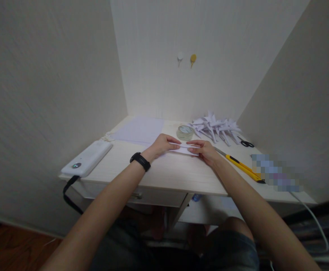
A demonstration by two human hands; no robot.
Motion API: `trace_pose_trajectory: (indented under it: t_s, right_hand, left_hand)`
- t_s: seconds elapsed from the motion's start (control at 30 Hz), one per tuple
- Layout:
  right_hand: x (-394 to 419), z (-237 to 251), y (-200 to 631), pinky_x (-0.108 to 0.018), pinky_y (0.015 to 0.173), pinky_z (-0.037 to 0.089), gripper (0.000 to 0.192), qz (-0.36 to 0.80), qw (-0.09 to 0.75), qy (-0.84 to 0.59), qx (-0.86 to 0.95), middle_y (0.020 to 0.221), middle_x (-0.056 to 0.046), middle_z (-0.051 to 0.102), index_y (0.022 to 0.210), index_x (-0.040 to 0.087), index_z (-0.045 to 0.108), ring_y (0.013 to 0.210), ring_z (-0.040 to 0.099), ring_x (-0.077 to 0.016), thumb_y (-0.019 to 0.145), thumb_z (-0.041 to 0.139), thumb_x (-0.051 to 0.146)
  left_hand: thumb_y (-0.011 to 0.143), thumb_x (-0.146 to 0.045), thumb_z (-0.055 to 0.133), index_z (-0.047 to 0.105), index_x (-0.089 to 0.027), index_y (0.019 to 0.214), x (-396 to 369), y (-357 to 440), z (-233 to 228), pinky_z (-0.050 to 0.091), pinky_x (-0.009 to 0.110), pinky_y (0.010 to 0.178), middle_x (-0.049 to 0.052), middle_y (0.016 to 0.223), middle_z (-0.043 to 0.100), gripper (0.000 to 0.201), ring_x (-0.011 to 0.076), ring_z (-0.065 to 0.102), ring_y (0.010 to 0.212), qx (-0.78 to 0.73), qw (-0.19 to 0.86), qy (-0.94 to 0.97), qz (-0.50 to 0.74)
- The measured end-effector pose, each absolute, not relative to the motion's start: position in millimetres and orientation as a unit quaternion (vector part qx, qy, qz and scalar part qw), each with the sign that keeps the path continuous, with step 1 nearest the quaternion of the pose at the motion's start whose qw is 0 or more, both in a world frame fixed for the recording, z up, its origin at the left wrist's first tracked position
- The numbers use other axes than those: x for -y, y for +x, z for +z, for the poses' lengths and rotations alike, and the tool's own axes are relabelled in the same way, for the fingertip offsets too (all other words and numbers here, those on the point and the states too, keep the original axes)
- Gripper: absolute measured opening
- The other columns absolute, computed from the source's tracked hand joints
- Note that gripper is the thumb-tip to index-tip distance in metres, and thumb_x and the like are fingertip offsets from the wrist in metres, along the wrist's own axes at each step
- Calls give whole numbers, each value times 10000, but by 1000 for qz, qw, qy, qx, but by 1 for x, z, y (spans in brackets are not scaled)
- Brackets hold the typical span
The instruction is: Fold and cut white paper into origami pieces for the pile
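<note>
A small white strip of folded paper (pixel 185 149) lies on the pale wooden desk (pixel 164 174), held from both sides. My left hand (pixel 162 144), with a black band on its wrist, pinches the paper's left end. My right hand (pixel 204 149) pinches its right end, fingertips pressed onto it. Just behind the hands stands a roll of clear tape (pixel 185 132). Part of the paper is hidden under my fingers.
A heap of folded white paper shapes (pixel 215 127) lies at the back right, with black scissors (pixel 246 143) beside it. A yellow utility knife (pixel 241 166) lies right of my right hand. White sheets (pixel 138 130) and a white device (pixel 87 158) lie at the left.
</note>
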State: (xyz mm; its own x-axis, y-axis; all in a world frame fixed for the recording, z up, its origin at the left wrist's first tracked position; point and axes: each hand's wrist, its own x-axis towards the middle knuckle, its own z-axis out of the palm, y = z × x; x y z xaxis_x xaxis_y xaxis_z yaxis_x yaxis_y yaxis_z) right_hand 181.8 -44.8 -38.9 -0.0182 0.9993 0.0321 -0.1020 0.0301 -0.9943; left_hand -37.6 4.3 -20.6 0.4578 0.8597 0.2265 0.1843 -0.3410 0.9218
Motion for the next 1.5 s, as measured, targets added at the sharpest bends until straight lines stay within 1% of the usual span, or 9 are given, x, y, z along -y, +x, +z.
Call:
trace_pose_trajectory:
  t_s: [0.13, 0.27, 0.5, 0.7, 0.93, 1.07, 1.2, 1.37, 1.5]
  right_hand:
    - [42, -42, 184, -243, 557, 450, 407, 517, 523, -466, 491, 723, -25, 722, 799, 147, 777, 581, 594, -109, 420, 914, 200]
    - [42, -42, 183, -242, 548, 442, 409, 509, 525, -464, 500, 706, -23, 717, 795, 149, 781, 572, 590, -109, 409, 910, 193]
    - [43, -42, 181, -247, 525, 424, 396, 506, 509, -460, 524, 680, -28, 704, 797, 142, 781, 548, 565, -106, 450, 915, 278]
    - [40, -45, 183, -251, 519, 396, 409, 484, 503, -480, 532, 657, -23, 702, 793, 137, 777, 521, 544, -101, 445, 923, 295]
    - [38, -47, 187, -256, 558, 407, 410, 476, 497, -486, 539, 684, -28, 717, 808, 136, 780, 565, 561, -113, 460, 928, 294]
    - [40, -43, 186, -253, 524, 382, 401, 477, 495, -486, 540, 658, -32, 705, 795, 126, 781, 536, 535, -105, 470, 921, 316]
    - [43, -39, 185, -251, 493, 360, 393, 477, 486, -490, 545, 641, -41, 697, 784, 120, 783, 512, 515, -101, 492, 909, 350]
    - [41, -41, 187, -236, 462, 358, 388, 476, 483, -483, 554, 615, -35, 685, 768, 120, 779, 491, 502, -93, 518, 905, 389]
    - [41, -39, 188, -222, 441, 402, 382, 493, 484, -460, 557, 562, -18, 653, 714, 124, 764, 450, 508, -84, 550, 894, 443]
  left_hand:
    - [658, -133, 836, 771, -104, 992, 1, -37, -17, 529, 297, 741, 110, 945, 761, 341, 147, 661, 744, -348, 513, 699, 357]
    - [694, -91, 802, 762, -79, 999, 2, -36, -20, 569, 307, 675, 104, 871, 752, 308, 123, 645, 652, -333, 573, 667, 340]
    - [668, -47, 803, 768, -77, 938, -1, -33, -24, 577, 268, 620, 93, 860, 746, 274, 107, 641, 624, -339, 545, 676, 361]
    - [690, -42, 788, 763, -62, 930, 3, -34, -19, 593, 275, 620, 82, 791, 735, 243, 106, 641, 603, -340, 560, 671, 347]
    - [753, -82, 748, 744, -43, 994, 4, -38, -16, 598, 273, 629, 83, 763, 731, 244, 126, 671, 614, -321, 570, 687, 317]
    - [732, -103, 782, 750, -53, 967, 3, -38, -17, 600, 292, 639, 93, 768, 732, 242, 130, 670, 622, -321, 569, 687, 316]
    - [736, -186, 813, 754, -72, 955, 0, -37, -19, 602, 308, 653, 104, 808, 739, 253, 139, 679, 643, -312, 572, 691, 313]
    - [804, -235, 761, 747, -68, 929, 0, -38, -17, 586, 287, 603, 111, 795, 741, 209, 150, 690, 604, -323, 549, 710, 300]
    - [842, -251, 725, 745, -65, 924, 2, -40, -13, 575, 274, 586, 102, 729, 733, 205, 139, 672, 560, -328, 531, 725, 290]
